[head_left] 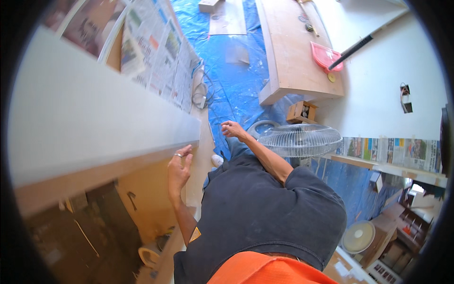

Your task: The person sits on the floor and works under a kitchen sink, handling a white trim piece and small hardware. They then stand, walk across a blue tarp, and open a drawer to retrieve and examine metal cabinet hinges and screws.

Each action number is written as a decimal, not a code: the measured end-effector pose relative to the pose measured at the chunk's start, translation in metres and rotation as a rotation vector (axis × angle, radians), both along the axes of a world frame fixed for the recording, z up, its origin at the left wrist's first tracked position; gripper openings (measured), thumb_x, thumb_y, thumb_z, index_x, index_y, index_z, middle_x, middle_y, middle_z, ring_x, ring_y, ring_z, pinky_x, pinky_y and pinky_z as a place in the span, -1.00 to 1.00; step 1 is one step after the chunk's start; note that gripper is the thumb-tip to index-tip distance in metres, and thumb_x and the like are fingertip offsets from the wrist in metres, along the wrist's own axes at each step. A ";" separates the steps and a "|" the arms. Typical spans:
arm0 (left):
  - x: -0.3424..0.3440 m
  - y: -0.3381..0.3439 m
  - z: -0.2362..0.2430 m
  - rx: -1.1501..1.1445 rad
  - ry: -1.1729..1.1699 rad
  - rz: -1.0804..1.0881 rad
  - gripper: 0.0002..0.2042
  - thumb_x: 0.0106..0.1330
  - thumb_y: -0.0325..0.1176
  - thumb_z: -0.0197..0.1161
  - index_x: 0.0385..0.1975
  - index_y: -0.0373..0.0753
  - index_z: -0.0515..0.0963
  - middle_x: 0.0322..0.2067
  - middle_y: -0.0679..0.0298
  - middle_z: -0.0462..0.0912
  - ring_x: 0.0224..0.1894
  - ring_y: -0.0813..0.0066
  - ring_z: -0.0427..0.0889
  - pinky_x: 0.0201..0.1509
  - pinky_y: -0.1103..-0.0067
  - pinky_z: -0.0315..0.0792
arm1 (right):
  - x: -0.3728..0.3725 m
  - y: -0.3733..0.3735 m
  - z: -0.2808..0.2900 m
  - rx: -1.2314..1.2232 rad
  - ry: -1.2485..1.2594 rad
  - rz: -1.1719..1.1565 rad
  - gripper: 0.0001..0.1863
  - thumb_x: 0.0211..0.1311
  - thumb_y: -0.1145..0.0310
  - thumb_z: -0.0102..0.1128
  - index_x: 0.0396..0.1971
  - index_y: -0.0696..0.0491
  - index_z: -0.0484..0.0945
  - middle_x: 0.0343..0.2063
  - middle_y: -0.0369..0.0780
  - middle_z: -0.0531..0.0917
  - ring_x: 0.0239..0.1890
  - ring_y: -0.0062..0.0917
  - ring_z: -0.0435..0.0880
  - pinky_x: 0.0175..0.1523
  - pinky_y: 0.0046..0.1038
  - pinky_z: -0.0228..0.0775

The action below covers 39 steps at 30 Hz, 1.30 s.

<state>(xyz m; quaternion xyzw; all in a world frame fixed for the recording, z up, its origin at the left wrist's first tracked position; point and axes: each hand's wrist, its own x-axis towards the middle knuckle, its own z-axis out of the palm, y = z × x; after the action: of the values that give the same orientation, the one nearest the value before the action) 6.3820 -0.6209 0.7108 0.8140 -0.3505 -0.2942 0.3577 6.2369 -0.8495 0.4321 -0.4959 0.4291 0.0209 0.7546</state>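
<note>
My left hand (179,168), a ring on one finger, is held with slightly bent fingers apart and nothing visible in them, beside the lower edge of a white panel (104,120). My right hand (233,130) is farther forward over the blue sheeting (234,97), its fingers loosely curled and apart, with no object visible in it. Just right of that hand and forearm is a standing fan with a wire grille (302,139). Newspaper sheets (156,61) cover part of the left side.
A wooden counter (295,61) with a pink tray (324,54) stands ahead right. A cardboard box (297,111) sits below it. Cables (201,92) lie along the left side. A board (227,21) is on the sheeting ahead. A dark pole (350,52) leans at upper right.
</note>
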 end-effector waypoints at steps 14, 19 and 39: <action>0.147 -0.322 -0.071 0.155 -0.010 -0.262 -0.69 0.42 -0.38 0.14 0.12 -0.25 0.53 -0.11 0.10 0.70 0.00 0.29 0.66 0.07 0.45 0.49 | 0.161 -0.272 -0.082 0.037 -0.001 -0.043 -0.63 0.30 0.20 0.13 0.05 0.01 0.55 -0.20 -0.25 0.68 -0.28 -0.56 0.68 -0.26 -0.51 0.52; 0.219 -0.471 -0.030 0.004 -0.116 -0.213 -0.70 0.38 -0.39 0.16 0.09 -0.23 0.54 -0.10 0.06 0.69 -0.01 0.24 0.67 0.05 0.45 0.47 | 0.181 -0.436 -0.059 -0.176 0.015 -0.178 -0.67 0.32 0.29 0.14 -0.01 0.13 0.58 -0.34 -0.25 0.67 -0.40 -0.59 0.66 -0.34 -0.53 0.51; 0.439 -0.771 -0.104 -0.021 0.002 -0.255 -0.69 0.38 -0.29 0.15 0.05 -0.27 0.55 -0.01 0.06 0.63 0.05 0.10 0.60 0.15 0.34 0.43 | 0.439 -0.725 -0.016 -0.001 -0.060 0.024 -0.58 0.39 0.22 0.11 0.14 0.11 0.46 -0.14 -0.19 0.66 -0.18 -0.51 0.67 -0.08 -0.47 0.52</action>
<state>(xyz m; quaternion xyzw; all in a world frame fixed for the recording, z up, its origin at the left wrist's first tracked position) 6.8206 -1.3924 0.6065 0.7588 -0.4536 -0.3345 0.3264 6.6763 -1.5745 0.4158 -0.5017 0.4002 0.0150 0.7667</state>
